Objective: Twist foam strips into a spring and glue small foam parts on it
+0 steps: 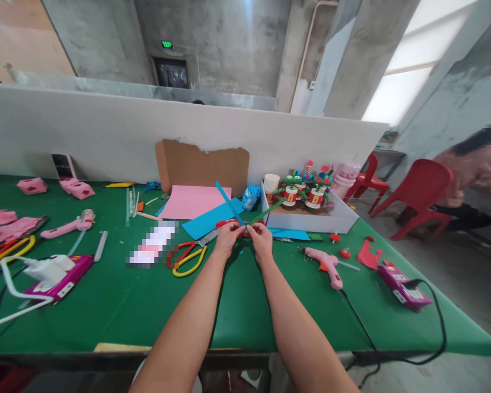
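Blue paper strip [229, 203], green paper strip [269, 211]: near ends meeting left of the white box [311, 223], green far end overlapping it in view.
Left hand [228, 238]: fingertips pinched at the blue end.
Right hand [262, 240]: fingertips pinched at the green end — overlap hidden.
Handling: probably light, bendy, easily creased — best taken by the ends.
Scissors [203, 254]: farther left of the white box.

1. Narrow, straight blue paper strip [229, 203]: flat-faced, with no visible crease; slants away and to the left from the pinched near end.
2. Narrow green paper strip [271, 209]: extends away and to the right, far end free.
3. Near ends of both strips: brought together at the grip; whether crossed or joined cannot be determined, being covered.
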Demonstrator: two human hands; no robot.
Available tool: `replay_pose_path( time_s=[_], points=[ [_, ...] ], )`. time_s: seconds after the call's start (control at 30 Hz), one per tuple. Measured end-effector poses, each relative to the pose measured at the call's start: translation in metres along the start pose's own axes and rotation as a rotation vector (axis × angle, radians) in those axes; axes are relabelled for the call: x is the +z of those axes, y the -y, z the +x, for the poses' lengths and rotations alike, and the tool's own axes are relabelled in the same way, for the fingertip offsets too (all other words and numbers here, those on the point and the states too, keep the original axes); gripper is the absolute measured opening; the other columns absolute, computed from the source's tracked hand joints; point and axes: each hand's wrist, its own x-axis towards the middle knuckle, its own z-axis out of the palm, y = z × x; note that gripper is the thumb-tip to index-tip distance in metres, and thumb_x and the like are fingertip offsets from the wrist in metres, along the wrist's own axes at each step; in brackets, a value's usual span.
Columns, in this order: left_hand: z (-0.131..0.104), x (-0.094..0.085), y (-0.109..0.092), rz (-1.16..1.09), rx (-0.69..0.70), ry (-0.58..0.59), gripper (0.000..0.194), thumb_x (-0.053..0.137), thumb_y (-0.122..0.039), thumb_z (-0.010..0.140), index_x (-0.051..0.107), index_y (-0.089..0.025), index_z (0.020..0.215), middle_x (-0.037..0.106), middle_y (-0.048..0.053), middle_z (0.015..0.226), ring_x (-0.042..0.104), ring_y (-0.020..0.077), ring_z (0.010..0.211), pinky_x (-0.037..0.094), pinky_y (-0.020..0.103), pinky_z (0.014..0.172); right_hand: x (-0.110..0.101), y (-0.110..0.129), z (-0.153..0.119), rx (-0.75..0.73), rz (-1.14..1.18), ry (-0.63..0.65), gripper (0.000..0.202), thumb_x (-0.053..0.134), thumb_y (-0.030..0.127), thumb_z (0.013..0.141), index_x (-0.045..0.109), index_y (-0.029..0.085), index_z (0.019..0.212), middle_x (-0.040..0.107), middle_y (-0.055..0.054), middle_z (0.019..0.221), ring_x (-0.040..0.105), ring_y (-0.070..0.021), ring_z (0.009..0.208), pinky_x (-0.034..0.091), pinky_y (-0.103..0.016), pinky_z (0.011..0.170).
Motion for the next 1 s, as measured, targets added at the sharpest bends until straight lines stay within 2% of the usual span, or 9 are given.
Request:
replay_pose_path(
  time_s=[0.3, 0.47, 0.57, 0.7, 0.83, 1.0],
  points=[
    [0.0019, -0.0023, 0.0054, -0.01, -0.016, -0.009, 0.034, 0.078, -0.044, 0.054, 0.06, -0.015, 0.057, 0.053, -0.002, 0.055, 0.045, 0.009, 0.052, 0.035, 0.023, 0.054, 0.0012, 0.0042, -0.003, 0.048, 0.029, 0.038, 0.027, 0.077, 0.037, 0.056, 0.059, 0.018, 0.065, 0.06, 0.005, 0.057, 0.058, -0.0111, 0.056, 0.053, -0.027, 0.063],
    [0.0023, -0.0015, 0.0064, -0.08, -0.082, 0.011, 0.035, 0.079, -0.044, 0.054, 0.063, -0.015, 0.066, 0.058, 0.0, 0.062, 0.051, 0.0096, 0.054, 0.038, 0.023, 0.054, -0.0005, 0.0031, -0.0015, 0.031, -0.039, -0.02, 0.026, 0.075, 0.038, 0.057, 0.059, 0.018, 0.061, 0.059, 0.005, 0.052, 0.057, -0.0117, 0.053, 0.052, -0.027, 0.061],
    [0.0026, -0.0022, 0.0056, -0.128, -0.1, -0.001, 0.036, 0.08, -0.041, 0.054, 0.06, -0.016, 0.069, 0.058, -0.001, 0.065, 0.053, 0.0092, 0.055, 0.039, 0.022, 0.053, -0.0005, 0.0016, -0.0008, 0.034, -0.068, -0.007, 0.027, 0.076, 0.038, 0.056, 0.059, 0.018, 0.059, 0.059, 0.005, 0.05, 0.057, -0.012, 0.051, 0.051, -0.027, 0.059],
    [0.0035, -0.0035, 0.0066, -0.149, -0.093, -0.024, 0.038, 0.081, -0.038, 0.053, 0.051, -0.016, 0.06, 0.052, -0.004, 0.058, 0.05, 0.0076, 0.051, 0.039, 0.022, 0.053, 0.0009, 0.0007, -0.0016, 0.033, -0.097, 0.024, 0.027, 0.076, 0.039, 0.056, 0.059, 0.018, 0.057, 0.059, 0.004, 0.049, 0.057, -0.0124, 0.05, 0.051, -0.027, 0.059],
    [0.0037, -0.0025, 0.0078, -0.165, -0.072, -0.045, 0.04, 0.081, -0.039, 0.051, 0.049, -0.017, 0.058, 0.051, -0.005, 0.056, 0.048, 0.0073, 0.051, 0.039, 0.022, 0.053, 0.0014, 0.0017, -0.0025, 0.062, -0.074, 0.029, 0.028, 0.077, 0.039, 0.054, 0.059, 0.018, 0.057, 0.059, 0.005, 0.049, 0.057, -0.0118, 0.049, 0.052, -0.027, 0.059],
    [0.0014, 0.0005, 0.0046, -0.16, -0.118, -0.037, 0.037, 0.081, -0.042, 0.052, 0.059, -0.015, 0.066, 0.058, -0.002, 0.063, 0.051, 0.0081, 0.054, 0.039, 0.022, 0.053, 0.001, 0.0029, -0.0016, 0.038, -0.03, -0.039, 0.03, 0.077, 0.041, 0.055, 0.057, 0.018, 0.056, 0.058, 0.005, 0.049, 0.055, -0.0119, 0.05, 0.051, -0.027, 0.058]
  ],
)
